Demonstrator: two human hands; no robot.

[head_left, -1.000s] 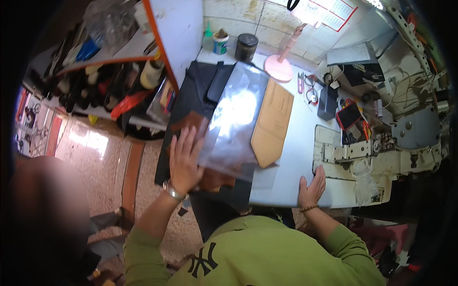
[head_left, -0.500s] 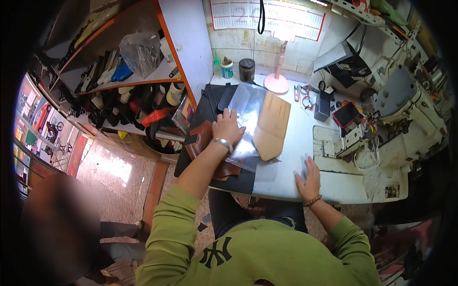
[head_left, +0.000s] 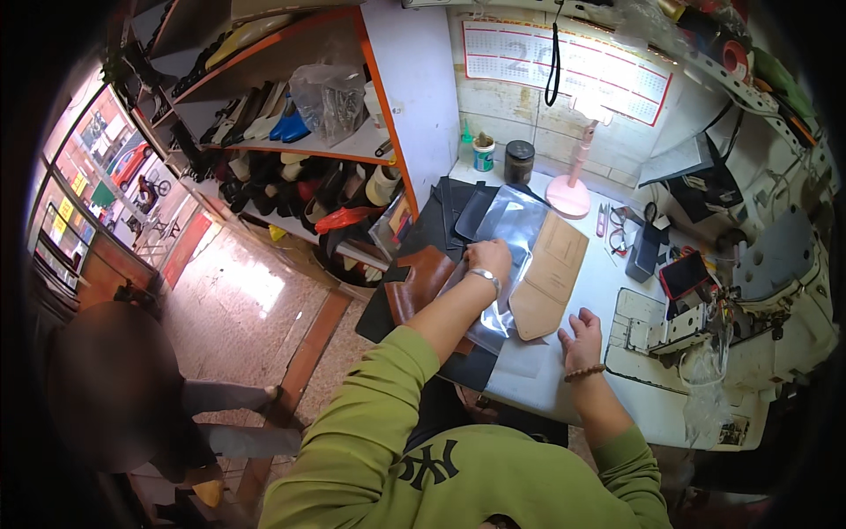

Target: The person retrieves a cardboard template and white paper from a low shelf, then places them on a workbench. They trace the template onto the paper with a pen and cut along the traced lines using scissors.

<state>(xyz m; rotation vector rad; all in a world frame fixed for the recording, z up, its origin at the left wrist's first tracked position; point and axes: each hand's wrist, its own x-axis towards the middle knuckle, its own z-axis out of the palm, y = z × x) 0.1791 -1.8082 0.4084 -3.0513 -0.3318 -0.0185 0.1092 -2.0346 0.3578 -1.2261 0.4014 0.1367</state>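
Observation:
My left hand [head_left: 490, 261] is bent over a clear plastic sheet [head_left: 514, 214] with its fingers curled down onto it; the fingertips are partly hidden. Next to the sheet's right side lies a tan leather piece [head_left: 553, 269] with a pointed near end, partly on the plastic. A glossy brown leather piece [head_left: 418, 287] rests left of my left wrist, over a black mat [head_left: 377, 319]. Black flat pieces [head_left: 474, 214] sit at the far side of the mat. My right hand [head_left: 583, 340], fingers apart and holding nothing, is over the white table [head_left: 551, 375] near the tan leather's pointed end.
A sewing machine [head_left: 767, 304] takes up the right side. Along the back stand a pink lamp [head_left: 570, 196], a dark jar [head_left: 519, 162] and a small glue pot [head_left: 483, 154]. Scissors [head_left: 618, 231] lie by a black box [head_left: 648, 249]. Shoe shelves [head_left: 388, 154] and a person [head_left: 115, 388] are left.
The view has swung left, so everything sits farther right. My left hand has gone from spread flat to curled on the plastic sheet. My right hand is nearer the tan leather.

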